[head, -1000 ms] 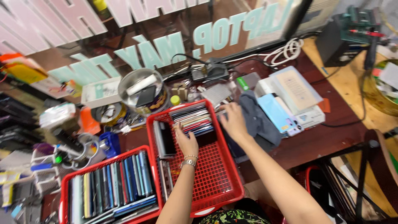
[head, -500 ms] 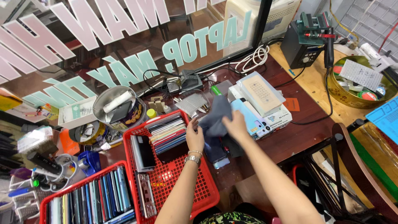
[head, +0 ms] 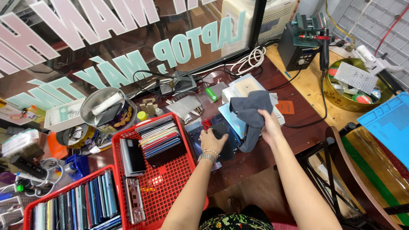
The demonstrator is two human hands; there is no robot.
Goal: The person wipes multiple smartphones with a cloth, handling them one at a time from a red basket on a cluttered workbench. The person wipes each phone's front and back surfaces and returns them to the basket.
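At 8 o'clock of the view, 1 red basket [head: 34,208] holds phones stood on edge, packed tight. Just beside it, toward 6 o'clock, a second red basket [head: 168,187] carries a stack of phones at its far end, 1 dark phone lying flat and a bare frame near its front rim.

The left hand [head: 211,142] sits just right of that basket, fingers curled down and clenched on a dark phone [head: 226,142] held against the wooden table [head: 260,159]. At 1 o'clock of it, the right hand [head: 269,127] pinches a grey cloth [head: 251,108], which is bunched above the fingers and hangs a tail down beside the phone.

The likely trouble is a slip: the phone lies near the table's front edge, so a hard wipe with a loose hold could push it off toward the floor. The hanging cloth tail could also snag the white boxes [head: 243,87] behind it or drag small parts along.

Open room is scarce. At 12 o'clock cables, a charger and a tin [head: 104,113] crowd the glass; at 3 o'clock a chair back [head: 353,170] closes the side, with a blue mat [head: 390,125] beyond. Only the bare strip of table around the right wrist offers room to work.
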